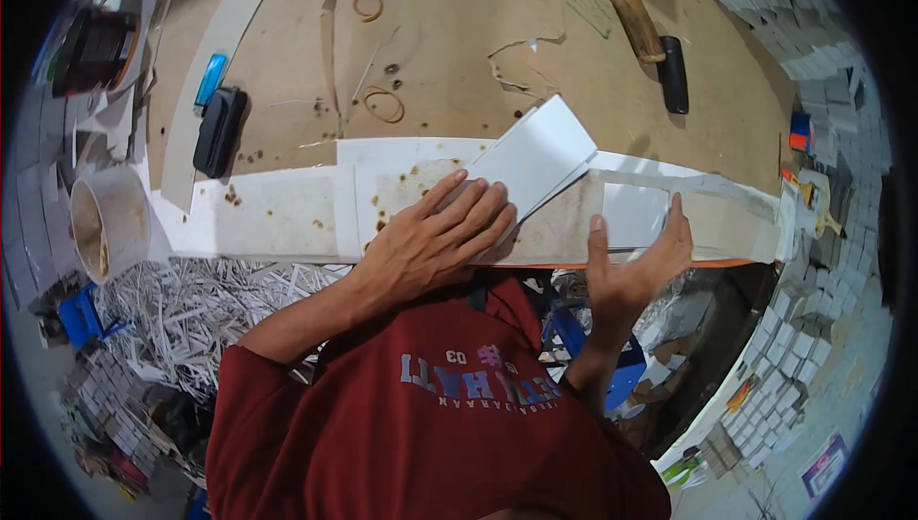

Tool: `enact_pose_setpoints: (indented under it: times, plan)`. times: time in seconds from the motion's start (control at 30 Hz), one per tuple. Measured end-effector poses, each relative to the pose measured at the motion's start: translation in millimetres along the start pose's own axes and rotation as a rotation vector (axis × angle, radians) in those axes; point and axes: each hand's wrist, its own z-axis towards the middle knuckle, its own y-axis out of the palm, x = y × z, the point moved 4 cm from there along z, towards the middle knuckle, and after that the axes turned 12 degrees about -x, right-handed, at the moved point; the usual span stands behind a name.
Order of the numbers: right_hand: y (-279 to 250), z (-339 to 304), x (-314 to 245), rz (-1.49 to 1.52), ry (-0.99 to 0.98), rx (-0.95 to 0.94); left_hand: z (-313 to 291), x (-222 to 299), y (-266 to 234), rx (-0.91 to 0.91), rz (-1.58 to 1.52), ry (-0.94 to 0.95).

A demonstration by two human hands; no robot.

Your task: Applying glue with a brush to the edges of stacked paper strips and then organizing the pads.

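Note:
My left hand (435,238) lies flat, fingers spread, on a white sheet of card (535,152) that sits tilted on the stained white paper (277,209) covering the front of the brown worktable (459,52). The fingertips press the sheet's near corner. My right hand (636,267) is at the table's front edge, palm up and fingers apart, touching a smaller white card (633,214) that lies flat on the paper. Neither hand closes around anything.
Rubber bands (382,104), a black case (219,130), a wooden-handled tool (638,25) and a black tool (674,75) lie on the table. A white tub (107,219) stands at left. Paper strips (191,305) litter the floor; stacks of small boxes (813,71) line the right.

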Motion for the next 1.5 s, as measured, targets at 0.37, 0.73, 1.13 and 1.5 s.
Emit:
enact_pose_setpoints:
  times: [0.37,0.73,1.13,1.5]
  plan:
    - [-57.6,-21.0,98.9,0.135,0.418,0.789,4.6,-1.6,-5.5,-0.130,-0.194,-0.098]
    - [20.8,22.1,-24.2,1.385,0.223,-0.523,-14.1,4.2,-3.9,-0.041,-0.175,-0.010]
    - [16.4,-11.2,68.3,0.420,0.000,-0.037,-7.0,3.1,0.4,-0.008,-0.040,-0.002]
    - [-18.4,21.0,-39.2,0.789,-0.330,-0.009,-20.2,-1.2,27.5,0.090,-0.205,-0.088]
